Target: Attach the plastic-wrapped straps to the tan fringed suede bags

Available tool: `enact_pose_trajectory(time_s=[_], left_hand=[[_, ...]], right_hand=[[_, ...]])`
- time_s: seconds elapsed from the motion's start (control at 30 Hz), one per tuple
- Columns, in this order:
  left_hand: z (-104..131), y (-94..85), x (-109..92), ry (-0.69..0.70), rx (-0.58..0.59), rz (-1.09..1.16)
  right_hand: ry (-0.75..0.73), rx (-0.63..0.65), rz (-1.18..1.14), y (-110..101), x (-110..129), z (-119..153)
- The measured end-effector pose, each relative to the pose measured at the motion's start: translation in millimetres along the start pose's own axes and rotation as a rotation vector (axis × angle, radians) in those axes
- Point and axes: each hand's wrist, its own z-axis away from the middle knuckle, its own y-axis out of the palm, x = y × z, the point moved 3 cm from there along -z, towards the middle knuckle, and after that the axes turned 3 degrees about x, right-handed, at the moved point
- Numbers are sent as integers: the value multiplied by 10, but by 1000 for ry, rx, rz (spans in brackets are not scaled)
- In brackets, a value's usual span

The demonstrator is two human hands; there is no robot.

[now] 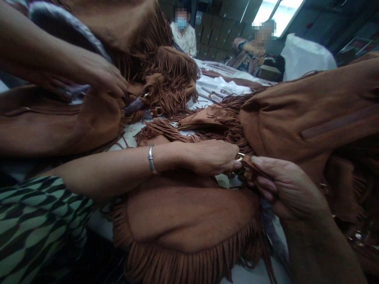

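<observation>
My left hand (213, 157), with a silver bracelet (151, 159) on the wrist, reaches across from the left and pinches a small metal ring (239, 157) at the edge of a brown suede fringed bag (310, 114). My right hand (284, 189) comes up from the lower right and grips a short brown strap end (251, 165) at that same ring. The two hands touch at the fingertips. Beneath my left forearm lies another brown fringed bag (183, 221), its fringe hanging toward me.
A co-worker's hand (103, 77) at the upper left presses on a third brown bag (59, 122). More fringed bags (171, 75) are heaped behind. White paper (225, 85) lies on the table, two people sit at the far end, and a white sack (304, 55) stands at the right.
</observation>
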Motion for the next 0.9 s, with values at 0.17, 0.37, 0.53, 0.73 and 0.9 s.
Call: enact_pose_trajectory(time_s=[0.17,0.37,0.53,0.73,0.9], left_hand=[[39,-63,32,-65,76,106],[44,-80,47,20,150,214],[40,-29,88,65,133,354],[57,-16,105,138,142,528],[72,-28,79,125,141,476]], right_hand=[[-26,-99,54,69,-61,-14],[123,4,-168,80,-50,-65],[179,58,-201,66,-59,-61],[147,191,-194,0,-92,-92],[143,262,-153,-10,-81,-82]])
